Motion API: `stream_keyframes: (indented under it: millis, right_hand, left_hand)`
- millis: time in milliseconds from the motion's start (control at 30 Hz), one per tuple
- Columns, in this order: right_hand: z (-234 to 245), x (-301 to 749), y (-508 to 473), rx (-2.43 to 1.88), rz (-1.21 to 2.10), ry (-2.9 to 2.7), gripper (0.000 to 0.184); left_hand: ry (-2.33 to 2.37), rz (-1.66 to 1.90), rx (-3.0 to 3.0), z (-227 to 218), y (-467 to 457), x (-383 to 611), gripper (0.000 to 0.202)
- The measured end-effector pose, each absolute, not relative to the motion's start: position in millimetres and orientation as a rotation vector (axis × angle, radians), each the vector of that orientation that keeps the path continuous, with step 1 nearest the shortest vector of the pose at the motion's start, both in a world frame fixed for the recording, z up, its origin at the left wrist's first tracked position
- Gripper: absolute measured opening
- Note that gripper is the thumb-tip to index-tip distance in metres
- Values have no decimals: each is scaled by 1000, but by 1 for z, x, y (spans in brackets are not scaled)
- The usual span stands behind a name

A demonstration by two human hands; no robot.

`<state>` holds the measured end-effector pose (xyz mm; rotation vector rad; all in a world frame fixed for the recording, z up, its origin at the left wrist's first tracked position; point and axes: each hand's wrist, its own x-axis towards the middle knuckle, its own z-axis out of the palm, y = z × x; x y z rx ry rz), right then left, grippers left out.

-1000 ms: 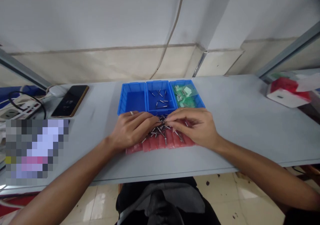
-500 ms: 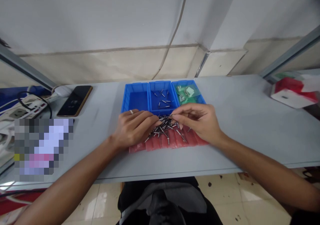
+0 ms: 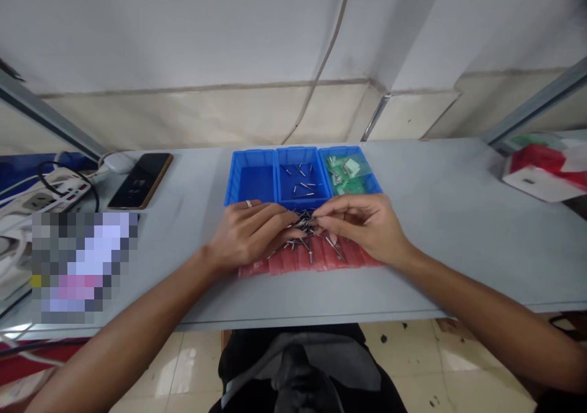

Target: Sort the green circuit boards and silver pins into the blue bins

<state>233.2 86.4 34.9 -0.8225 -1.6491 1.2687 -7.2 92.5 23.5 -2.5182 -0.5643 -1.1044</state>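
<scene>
A pile of thin metal pins (image 3: 310,249), each with a thicker section, lies on a row of red plastic packets (image 3: 288,260). My left hand (image 3: 250,233), a ring on one finger, curls over the pile's left side, and its fingertips and thumb close on metal pins there. From the right, my right hand (image 3: 367,220) meets it with thumb and forefinger pinched on a metal pin at the pile's top. The two sets of fingertips are close together. Part of the pile is hidden beneath both hands.
Behind the pile stand three joined blue bins: a left bin (image 3: 252,181), a middle bin (image 3: 287,187) with several pins, and a right bin (image 3: 373,184) holding a green bag (image 3: 358,165). A phone (image 3: 142,181) and power strips (image 3: 41,202) lie left; a white box (image 3: 527,184) is right.
My left hand has shifted slightly right and in over the pile, its fingertips nearer to my right hand's. The right hand keeps its pinch. The whole view has moved a little.
</scene>
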Motion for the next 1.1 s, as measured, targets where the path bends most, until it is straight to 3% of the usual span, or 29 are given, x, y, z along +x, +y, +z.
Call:
stream_keyframes:
  millis: [333, 633, 733, 900, 1100]
  right_hand:
    - [23, 232, 92, -803, 1401, -1503, 15]
    - [35, 237, 98, -708, 1304, -1464, 37]
    - [33, 241, 96, -777, 1032, -1869, 29]
    - [16, 241, 97, -613, 185, -2553, 30]
    - [7, 236, 96, -588, 126, -2520, 31]
  left_hand:
    - [-623, -1067, -2526, 21, 91, -9, 15]
    - [-736, -1074, -2427, 22, 91, -8, 23]
    - [-741, -1064, -2424, 20, 91, -9, 23]
    - [-749, -1060, -2435, 19, 91, -10, 22]
    - [-748, -1029, -2426, 20, 92, -9, 21]
